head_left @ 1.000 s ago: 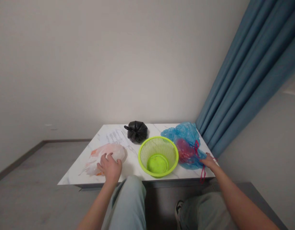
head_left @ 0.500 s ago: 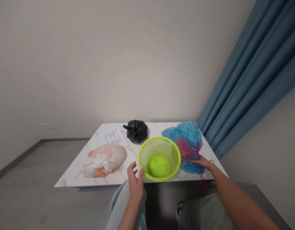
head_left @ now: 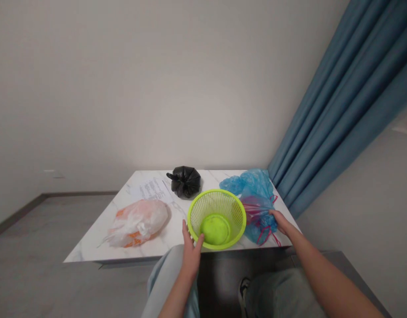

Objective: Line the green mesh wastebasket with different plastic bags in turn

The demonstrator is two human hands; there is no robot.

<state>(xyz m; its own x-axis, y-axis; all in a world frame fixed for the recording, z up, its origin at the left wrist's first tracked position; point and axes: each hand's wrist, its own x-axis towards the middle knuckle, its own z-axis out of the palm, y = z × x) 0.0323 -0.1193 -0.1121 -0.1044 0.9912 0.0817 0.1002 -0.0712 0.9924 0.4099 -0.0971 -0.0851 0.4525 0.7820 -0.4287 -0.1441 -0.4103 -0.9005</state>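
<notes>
A lime-green plastic basket [head_left: 194,206] with slotted sides stands near the table's front edge, and nothing shows inside it. My left hand [head_left: 191,251] is at its front left, thumb over the rim and fingers along the outside wall. To the right lies a translucent blue plastic bag [head_left: 256,210] with something red showing through and red drawstrings [head_left: 265,234] hanging loose. My right hand [head_left: 280,222] pinches a gathered part of this bag on its right side. Behind it is more crumpled blue plastic [head_left: 254,181]; whether this is a separate bag, I cannot tell.
A knotted black plastic bag [head_left: 186,183] sits behind the basket. A white and orange plastic bag [head_left: 137,223] lies on the left, near a printed sheet [head_left: 150,190]. The marble-patterned table [head_left: 91,247] meets the wall; a blue curtain [head_left: 322,110] hangs at the right.
My left hand has moved right onto the basket's rim. My right hand has closed on the blue bag, gathering its plastic. The view has shifted slightly.
</notes>
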